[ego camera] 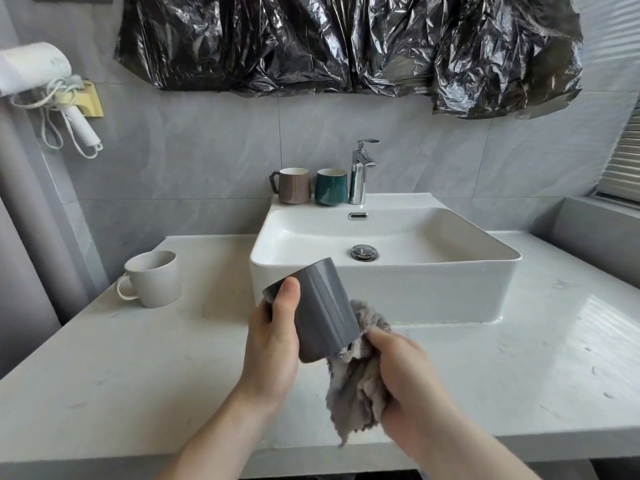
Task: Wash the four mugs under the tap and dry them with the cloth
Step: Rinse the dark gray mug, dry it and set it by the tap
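My left hand [273, 334] grips a dark grey mug [322, 306], tilted with its mouth toward me, above the counter in front of the sink. My right hand [405, 379] holds a crumpled grey cloth [356, 386], part of which is pushed into the mug's mouth. A white mug [154, 279] stands on the counter at the left. A brown mug [293, 186] and a green mug [330, 187] stand side by side on the sink's back ledge, left of the chrome tap [360, 171]. No water runs from the tap.
The white basin [433, 268] sits on a pale stone counter [138, 368]. A white hair dryer [38, 74] hangs on the wall at the left. Black plastic sheeting [346, 43] covers the wall above. A window ledge [599, 220] is at the right.
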